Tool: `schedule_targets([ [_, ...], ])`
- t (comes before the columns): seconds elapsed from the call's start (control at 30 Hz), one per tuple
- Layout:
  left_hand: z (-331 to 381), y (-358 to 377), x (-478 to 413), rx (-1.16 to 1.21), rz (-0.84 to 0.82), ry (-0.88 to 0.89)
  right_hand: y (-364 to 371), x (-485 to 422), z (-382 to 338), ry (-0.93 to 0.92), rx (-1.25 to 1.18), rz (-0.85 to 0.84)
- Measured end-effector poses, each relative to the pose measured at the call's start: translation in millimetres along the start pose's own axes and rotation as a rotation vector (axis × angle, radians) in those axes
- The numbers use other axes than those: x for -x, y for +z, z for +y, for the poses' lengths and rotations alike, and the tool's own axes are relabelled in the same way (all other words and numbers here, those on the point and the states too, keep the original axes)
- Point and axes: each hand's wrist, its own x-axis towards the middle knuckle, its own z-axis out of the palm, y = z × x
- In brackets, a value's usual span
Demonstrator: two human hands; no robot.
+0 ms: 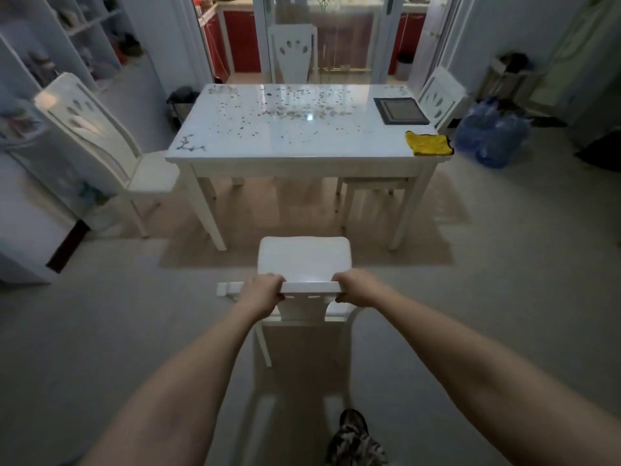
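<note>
— Where is the white chair?
— Lower centre of the frame, apart from the bench.
— And the hands?
— Left hand and right hand both clamp its top rail.

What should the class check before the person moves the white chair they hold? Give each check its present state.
1. Grip of left hand on the top rail of the chair: ok.
2. Grip of right hand on the same rail: ok.
3. Path: floor between chair and table free of obstacles: ok.
4. Feet: foot clear of the chair's rear legs: cannot tell.
5. Surface: table top clean: not ok, scraps lie scattered.
</note>
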Motion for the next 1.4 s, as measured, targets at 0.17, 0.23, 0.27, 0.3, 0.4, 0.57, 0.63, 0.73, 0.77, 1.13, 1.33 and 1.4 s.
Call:
schedule_targets([
  [0.17,-8,13,-13,-0.118,0.056,0.096,1,-12,9,-0.073,0.093,-0.013],
  [0.23,-9,14,-19,-0.133,0.083,0.128,-2,-17,14,-0.078,0.085,-0.017],
  [0.27,-7,13,-24,-0.131,0.088,0.133,-5,-20,16,-0.079,0.079,-0.008],
  [0.3,-6,12,-29,-0.13,0.09,0.132,-8,-23,19,-0.076,0.071,0.0],
  [0.4,-4,10,-50,-0.118,0.097,0.119,-19,-39,27,-0.07,0.086,0.02],
  [0.57,-7,4,-98,-0.131,0.086,0.121,-42,-76,49,-0.08,0.119,0.037],
  [0.63,-6,-1,-119,-0.138,0.091,0.111,-52,-93,58,-0.086,0.126,0.049],
  [0.73,-8,-11,-154,-0.13,0.08,0.08,-69,-124,71,-0.085,0.135,0.056],
  [0.77,-9,-14,-165,-0.131,0.074,0.07,-75,-134,74,-0.085,0.14,0.052],
  [1.13,-30,-45,-290,-0.119,0.063,0.036,-137,-243,111,-0.086,0.16,0.03],
  [1.33,-55,-64,-358,-0.112,0.114,0.078,-166,-305,121,-0.051,0.155,0.054],
  [1.4,-59,-70,-375,-0.118,0.102,0.09,-173,-321,124,-0.024,0.159,0.05],
])
